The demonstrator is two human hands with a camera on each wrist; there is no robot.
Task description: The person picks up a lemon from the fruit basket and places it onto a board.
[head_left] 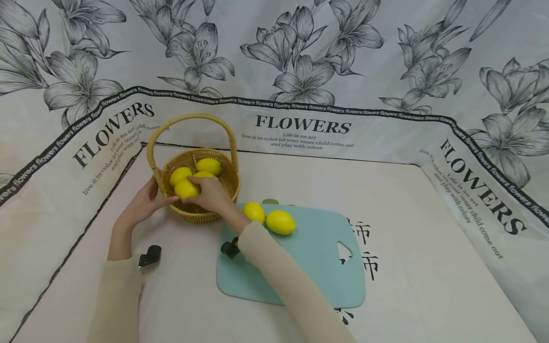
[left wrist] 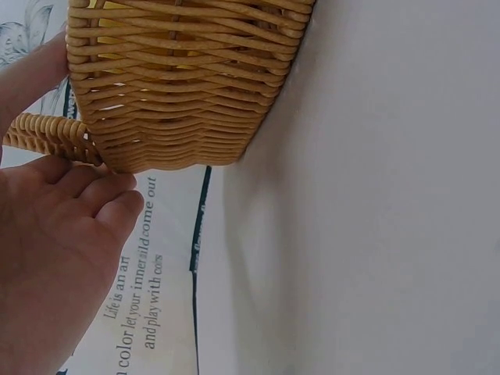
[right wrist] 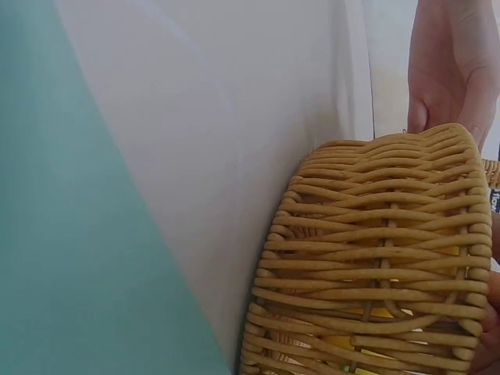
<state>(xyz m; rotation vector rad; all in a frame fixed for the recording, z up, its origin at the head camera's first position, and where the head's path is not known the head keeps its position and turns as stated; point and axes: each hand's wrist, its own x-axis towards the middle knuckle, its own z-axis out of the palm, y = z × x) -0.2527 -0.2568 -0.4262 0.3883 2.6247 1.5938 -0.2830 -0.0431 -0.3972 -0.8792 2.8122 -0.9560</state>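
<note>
A wicker basket (head_left: pixel 201 218) with a tall arched handle stands on the left of the table, several yellow lemons inside it. At its left side my left hand (head_left: pixel 145 204) holds the basket, thumb near the rim and fingers behind the foot of the handle; the left wrist view shows this hand (left wrist: pixel 66 250) against the weave (left wrist: pixel 187 101). My right hand (head_left: pixel 211 193) reaches over the near rim and pinches a lemon (head_left: pixel 187 189) between thumb and fingers inside the basket. In the right wrist view the basket wall (right wrist: pixel 375 250) hides most of that hand.
A light blue cutting board (head_left: pixel 309 267) lies right of the basket, under my right forearm. Two lemons rest at its far left part, one (head_left: pixel 280 222) beside the other (head_left: pixel 253 212). A small green thing (head_left: pixel 269 201) shows behind the board's far edge. Flower-printed cloth (head_left: pixel 300 57) rises behind the table.
</note>
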